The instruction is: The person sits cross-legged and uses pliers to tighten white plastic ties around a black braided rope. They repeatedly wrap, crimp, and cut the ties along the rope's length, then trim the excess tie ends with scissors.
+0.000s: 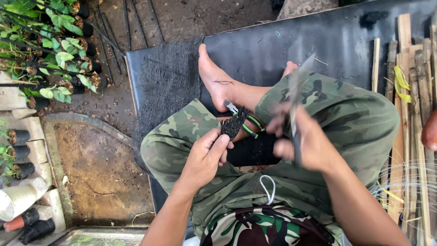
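Seated cross-legged, the person's left hand (205, 157) pinches a dark fibrous bundle (233, 124) above the lap, steadying it for cutting. Right hand (302, 143), blurred, grips a knife (295, 98) just right of the bundle; green-handled pliers (246, 123) lie beneath it.

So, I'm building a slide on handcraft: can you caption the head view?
Seated cross-legged on a black mat, left hand pinches dark fibre bundle; right hand holds a blurred blade.

Motion-blurred right hand (302, 141) and blade (295, 98)
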